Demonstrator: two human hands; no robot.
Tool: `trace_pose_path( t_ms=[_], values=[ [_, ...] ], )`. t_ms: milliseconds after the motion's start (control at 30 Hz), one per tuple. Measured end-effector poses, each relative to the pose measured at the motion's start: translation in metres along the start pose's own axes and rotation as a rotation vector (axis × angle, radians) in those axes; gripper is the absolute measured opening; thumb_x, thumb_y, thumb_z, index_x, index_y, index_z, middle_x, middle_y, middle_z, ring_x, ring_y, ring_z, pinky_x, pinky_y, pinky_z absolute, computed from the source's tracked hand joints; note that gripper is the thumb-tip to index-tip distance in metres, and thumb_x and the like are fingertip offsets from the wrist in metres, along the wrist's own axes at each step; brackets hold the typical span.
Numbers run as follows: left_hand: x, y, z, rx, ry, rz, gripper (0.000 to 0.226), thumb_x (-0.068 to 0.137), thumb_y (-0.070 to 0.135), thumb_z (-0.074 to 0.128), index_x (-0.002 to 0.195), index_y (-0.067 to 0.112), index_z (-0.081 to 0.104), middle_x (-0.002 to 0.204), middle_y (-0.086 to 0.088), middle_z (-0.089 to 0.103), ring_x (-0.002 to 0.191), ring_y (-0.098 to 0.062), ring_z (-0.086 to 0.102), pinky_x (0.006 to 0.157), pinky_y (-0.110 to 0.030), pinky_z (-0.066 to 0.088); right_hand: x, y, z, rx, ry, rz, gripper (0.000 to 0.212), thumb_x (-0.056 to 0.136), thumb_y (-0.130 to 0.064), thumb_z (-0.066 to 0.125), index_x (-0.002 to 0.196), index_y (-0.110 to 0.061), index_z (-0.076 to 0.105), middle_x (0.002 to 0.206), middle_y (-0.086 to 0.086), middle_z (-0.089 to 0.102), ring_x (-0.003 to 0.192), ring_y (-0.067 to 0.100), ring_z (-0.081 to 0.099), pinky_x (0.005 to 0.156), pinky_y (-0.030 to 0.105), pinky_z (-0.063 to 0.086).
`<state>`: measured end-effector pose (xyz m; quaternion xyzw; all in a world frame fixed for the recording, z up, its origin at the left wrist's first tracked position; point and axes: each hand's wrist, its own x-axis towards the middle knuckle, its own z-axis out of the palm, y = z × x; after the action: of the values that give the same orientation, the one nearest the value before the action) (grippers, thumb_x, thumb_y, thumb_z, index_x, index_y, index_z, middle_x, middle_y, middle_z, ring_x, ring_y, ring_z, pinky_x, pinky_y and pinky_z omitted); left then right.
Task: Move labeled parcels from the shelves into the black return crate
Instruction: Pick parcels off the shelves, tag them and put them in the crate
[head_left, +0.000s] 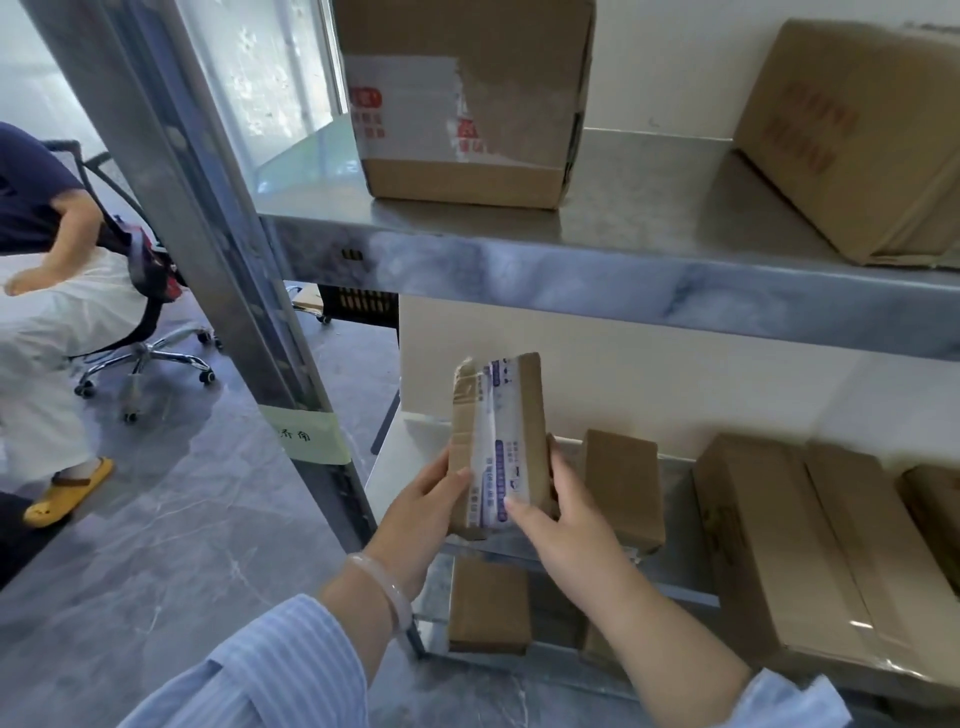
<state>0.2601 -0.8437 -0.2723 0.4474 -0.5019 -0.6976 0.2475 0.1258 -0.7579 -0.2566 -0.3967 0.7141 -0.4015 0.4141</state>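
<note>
In front of the rack (571, 270), the left hand (421, 506) and right hand (563, 527) each grip one side of a labeled parcel (511, 441), held upright just off the rack's middle shelf. A plain box (623, 488) stands on that shelf behind it. Beyond the rack, a black crate (361, 301) shows, partly hidden.

The person wears a light blue shirt with fine white pinstripes. The left sleeve (270, 670) ends well back from the left hand (421, 512), its cuff loose and creased, with the forearm bare beyond it. Just behind that hand, on the wrist, sits a smooth, round, milky translucent bangle (382, 587). The right sleeve (789, 699), of the same striped cloth, shows only its cuff, far back from the right hand (561, 530).
</note>
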Motion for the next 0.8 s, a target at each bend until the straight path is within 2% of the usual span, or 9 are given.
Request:
trace_pose_path(
  t_ms=[100, 200, 333, 400, 433, 533, 600, 700, 800],
  values=[
    [0.003, 0.001, -0.002, 0.015, 0.097, 0.054, 0.040, 0.102, 0.019, 0.048, 0.135, 0.041, 0.045, 0.109, 0.005, 0.072, 0.098, -0.011, 0.071, 0.084, -0.029, 0.058, -0.001, 0.001, 0.007, -0.077, 0.006, -0.062, 0.074, 0.091, -0.044, 0.060, 0.146, -0.057, 0.012, 0.149, -0.018, 0.028, 0.136, 0.006, 0.030, 0.113, 0.039, 0.034],
    [0.009, 0.001, -0.003, 0.055, 0.036, 0.101, 0.067, 0.088, 0.040, 0.067, 0.146, 0.037, 0.033, 0.125, 0.000, 0.065, 0.104, -0.013, 0.070, 0.089, -0.037, 0.058, -0.002, -0.001, 0.010, -0.161, 0.029, -0.115, 0.073, 0.092, -0.048, 0.056, 0.146, -0.059, 0.008, 0.153, -0.021, 0.018, 0.141, 0.009, 0.021, 0.114, 0.046, 0.035],
    [0.014, -0.003, -0.004, 0.076, -0.025, 0.142, 0.110, 0.059, 0.057, 0.086, 0.149, 0.037, 0.026, 0.133, 0.006, 0.059, 0.119, -0.011, 0.061, 0.098, -0.041, 0.053, -0.004, -0.001, 0.012, -0.199, 0.024, -0.147, 0.063, 0.095, -0.048, 0.051, 0.147, -0.055, 0.015, 0.152, -0.026, 0.013, 0.142, 0.006, 0.011, 0.118, 0.044, 0.028],
    [0.016, -0.006, -0.006, 0.054, -0.013, 0.116, 0.116, 0.055, 0.061, 0.086, 0.150, 0.042, 0.023, 0.132, 0.008, 0.059, 0.120, -0.013, 0.060, 0.101, -0.042, 0.051, -0.003, 0.001, 0.009, -0.187, 0.052, -0.160, 0.056, 0.097, -0.045, 0.048, 0.147, -0.052, 0.022, 0.152, -0.024, 0.020, 0.141, 0.004, 0.014, 0.119, 0.044, 0.024],
    [0.018, -0.007, -0.006, 0.036, -0.005, 0.095, 0.108, 0.059, 0.060, 0.084, 0.148, 0.044, 0.026, 0.131, 0.009, 0.061, 0.118, -0.015, 0.061, 0.099, -0.043, 0.052, -0.001, 0.003, 0.006, -0.190, 0.076, -0.157, 0.054, 0.098, -0.045, 0.047, 0.146, -0.052, 0.024, 0.152, -0.023, 0.022, 0.141, 0.004, 0.015, 0.120, 0.044, 0.023],
    [0.020, -0.008, -0.009, -0.050, -0.016, 0.010, 0.058, 0.087, 0.039, 0.070, 0.137, 0.046, 0.041, 0.122, 0.004, 0.068, 0.107, -0.020, 0.069, 0.091, -0.047, 0.056, 0.003, 0.010, 0.000, -0.196, 0.138, -0.106, 0.055, 0.097, -0.050, 0.045, 0.146, -0.052, 0.022, 0.153, -0.021, 0.022, 0.143, 0.006, 0.017, 0.119, 0.046, 0.024],
    [0.021, -0.008, -0.011, -0.155, -0.052, -0.050, 0.041, 0.096, 0.034, 0.057, 0.134, 0.045, 0.046, 0.120, -0.001, 0.070, 0.105, -0.027, 0.070, 0.090, -0.055, 0.055, 0.005, 0.014, -0.001, -0.231, 0.144, -0.097, 0.054, 0.096, -0.052, 0.045, 0.146, -0.052, 0.024, 0.156, -0.021, 0.018, 0.145, 0.008, 0.014, 0.119, 0.048, 0.024],
    [0.021, -0.008, -0.012, -0.290, -0.087, -0.130, 0.031, 0.102, 0.036, 0.042, 0.131, 0.037, 0.053, 0.118, -0.010, 0.070, 0.104, -0.035, 0.069, 0.087, -0.060, 0.054, 0.007, 0.015, 0.001, -0.147, 0.139, -0.058, 0.049, 0.096, -0.051, 0.047, 0.140, -0.060, 0.028, 0.154, -0.019, 0.023, 0.144, 0.008, 0.018, 0.118, 0.048, 0.026],
    [0.021, -0.010, -0.013, -0.297, -0.099, -0.152, 0.030, 0.103, 0.035, 0.040, 0.129, 0.035, 0.055, 0.114, -0.010, 0.072, 0.102, -0.035, 0.070, 0.081, -0.056, 0.057, 0.008, 0.011, 0.002, 0.036, 0.103, 0.016, 0.045, 0.098, -0.042, 0.051, 0.135, -0.060, 0.034, 0.144, -0.020, 0.038, 0.129, 0.002, 0.032, 0.111, 0.033, 0.031]
  ],
)
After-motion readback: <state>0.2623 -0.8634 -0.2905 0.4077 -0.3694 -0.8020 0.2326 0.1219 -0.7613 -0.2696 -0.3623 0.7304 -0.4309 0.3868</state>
